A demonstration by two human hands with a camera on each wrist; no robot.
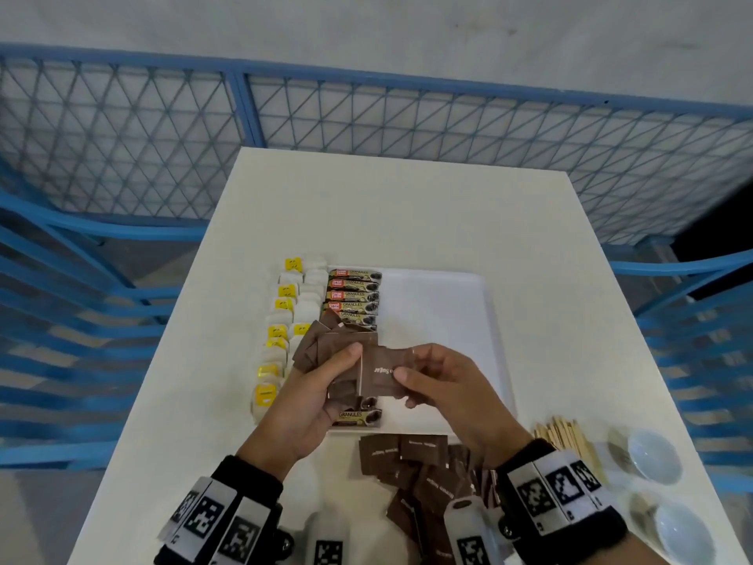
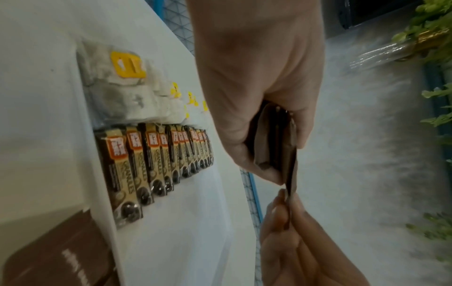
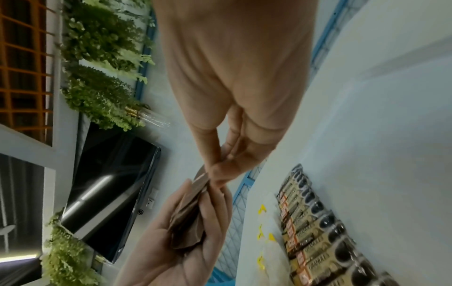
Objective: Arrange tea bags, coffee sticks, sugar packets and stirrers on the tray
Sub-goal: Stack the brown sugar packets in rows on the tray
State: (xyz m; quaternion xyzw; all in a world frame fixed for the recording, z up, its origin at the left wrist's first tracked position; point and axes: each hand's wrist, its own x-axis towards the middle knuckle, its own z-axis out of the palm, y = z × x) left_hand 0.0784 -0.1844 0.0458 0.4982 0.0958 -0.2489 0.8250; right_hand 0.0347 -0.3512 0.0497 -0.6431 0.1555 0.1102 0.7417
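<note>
Left hand (image 2: 259,96) grips brown sugar packets (image 2: 276,139); right hand (image 2: 300,241) pinches one.

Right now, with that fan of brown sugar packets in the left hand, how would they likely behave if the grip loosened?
The brown sugar packets look thin, flat and light, so they would probably slide apart; they already splay unevenly in the left hand. The packet pinched by the right hand stays flat, suggesting slight stiffness.

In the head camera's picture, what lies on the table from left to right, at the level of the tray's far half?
Tea bags → coffee sticks → bare white tray.
</note>
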